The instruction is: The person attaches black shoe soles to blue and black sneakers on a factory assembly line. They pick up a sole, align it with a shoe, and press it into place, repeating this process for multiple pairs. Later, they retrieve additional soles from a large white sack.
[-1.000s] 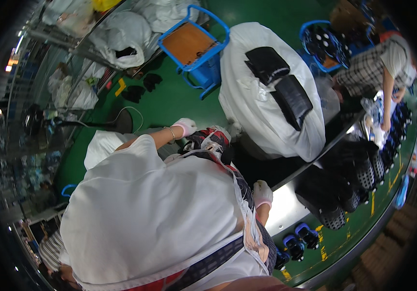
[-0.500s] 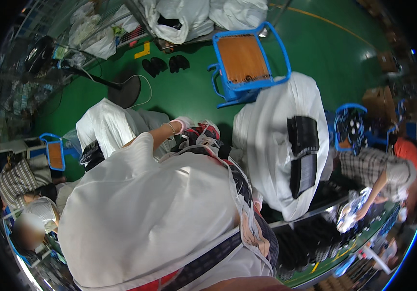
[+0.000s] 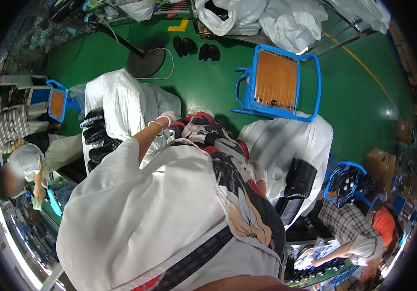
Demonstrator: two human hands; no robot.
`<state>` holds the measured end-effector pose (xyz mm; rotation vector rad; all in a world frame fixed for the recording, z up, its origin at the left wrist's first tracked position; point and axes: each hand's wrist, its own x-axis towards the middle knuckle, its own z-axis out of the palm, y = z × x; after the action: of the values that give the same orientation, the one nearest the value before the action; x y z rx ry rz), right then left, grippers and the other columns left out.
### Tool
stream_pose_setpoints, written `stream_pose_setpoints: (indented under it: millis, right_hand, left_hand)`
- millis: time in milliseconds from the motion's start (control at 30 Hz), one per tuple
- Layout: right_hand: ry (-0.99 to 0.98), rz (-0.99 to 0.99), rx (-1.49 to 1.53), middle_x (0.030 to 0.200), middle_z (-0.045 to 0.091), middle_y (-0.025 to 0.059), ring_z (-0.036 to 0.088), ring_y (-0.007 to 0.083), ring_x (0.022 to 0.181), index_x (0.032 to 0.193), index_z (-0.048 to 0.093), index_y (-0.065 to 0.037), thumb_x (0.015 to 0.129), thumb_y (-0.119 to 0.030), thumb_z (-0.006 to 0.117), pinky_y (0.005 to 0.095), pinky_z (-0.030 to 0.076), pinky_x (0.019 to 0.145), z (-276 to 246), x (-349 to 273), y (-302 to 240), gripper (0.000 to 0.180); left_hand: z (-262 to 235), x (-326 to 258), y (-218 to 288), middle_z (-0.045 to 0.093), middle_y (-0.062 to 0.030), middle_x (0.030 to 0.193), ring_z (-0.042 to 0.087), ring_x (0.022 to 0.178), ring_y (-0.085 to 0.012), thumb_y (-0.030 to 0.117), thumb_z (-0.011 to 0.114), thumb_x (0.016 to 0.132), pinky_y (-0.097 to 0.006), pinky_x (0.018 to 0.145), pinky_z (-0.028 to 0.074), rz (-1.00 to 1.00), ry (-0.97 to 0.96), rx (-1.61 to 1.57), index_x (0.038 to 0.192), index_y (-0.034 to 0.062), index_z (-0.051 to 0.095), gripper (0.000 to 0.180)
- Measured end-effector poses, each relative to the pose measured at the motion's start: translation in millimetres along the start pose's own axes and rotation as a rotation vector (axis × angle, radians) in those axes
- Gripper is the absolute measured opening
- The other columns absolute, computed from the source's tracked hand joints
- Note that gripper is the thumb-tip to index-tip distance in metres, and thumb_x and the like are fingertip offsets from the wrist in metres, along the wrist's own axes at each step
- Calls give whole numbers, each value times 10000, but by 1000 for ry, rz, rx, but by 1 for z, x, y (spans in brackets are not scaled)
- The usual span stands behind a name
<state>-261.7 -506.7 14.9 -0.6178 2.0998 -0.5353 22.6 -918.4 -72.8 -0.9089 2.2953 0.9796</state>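
Observation:
My left hand (image 3: 170, 116), with a pale pink-and-white covering and a bracelet at the wrist, is beside my patterned red, black and white garment (image 3: 203, 131). Its fingers are too small and blurred to read. Low against my right side is my right hand (image 3: 260, 175), partly hidden by clothing, with its fingers out of sight. A white-covered bulk (image 3: 116, 99) stands near my left hand, with several ridged black bundles (image 3: 94, 131) along its side. Nearest my right hand is another white-covered bulk (image 3: 286, 140), bearing shiny black bundles (image 3: 300, 178).
A blue-framed chair (image 3: 276, 77) with a brown seat stands ahead on the green floor. Black footwear (image 3: 185, 47) and a round black stand base (image 3: 145, 58) lie farther off. White sacks (image 3: 286, 22) fill a rack. People work at left (image 3: 26, 160) and right (image 3: 344, 218).
My view has swung, so the chair and the footwear sit farther right. More black bundles show on the left. Both my hands stay close to my body.

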Motion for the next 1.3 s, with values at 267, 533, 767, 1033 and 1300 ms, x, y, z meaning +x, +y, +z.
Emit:
stream_pose_setpoints:
  millis: [267,533,767,1033,1300]
  right_hand:
    - [-121,-44,-369,981,645,230,603,423,945,989,664,-89,889,-323,436,498,471,813,-53,75,-84,341]
    - [-289,-58,-504,1099,633,178,590,380,1029,1081,648,-124,886,-360,428,445,464,883,-47,136,-127,377]
    - [-191,-19,-388,1025,646,200,599,395,978,999,672,-107,864,-363,442,471,468,865,-78,207,-236,371]
    - [32,-64,-253,1021,656,185,607,380,968,1020,657,-94,866,-367,468,457,471,849,-135,235,-363,366]
    - [290,-200,-237,1054,657,163,611,348,991,1052,655,-85,878,-321,510,406,479,862,-223,251,-392,327]
  left_hand:
    - [-29,-26,32,652,-187,1065,612,1017,-348,469,543,845,-369,872,461,-235,-81,-147,1053,71,680,470]
    - [-14,-10,-41,615,-148,1201,585,1122,-275,455,537,890,-327,947,425,-145,87,-432,1208,98,613,485]
    - [-168,63,-19,645,-193,1069,584,1047,-365,354,530,854,-411,911,457,-29,221,-203,1058,66,667,378]
    - [-341,134,16,629,-224,1021,574,989,-390,284,522,880,-433,891,453,113,416,-97,1066,46,647,326]
    - [-425,181,145,616,-164,1018,588,951,-335,231,577,869,-382,862,471,570,410,-146,1058,50,646,270]
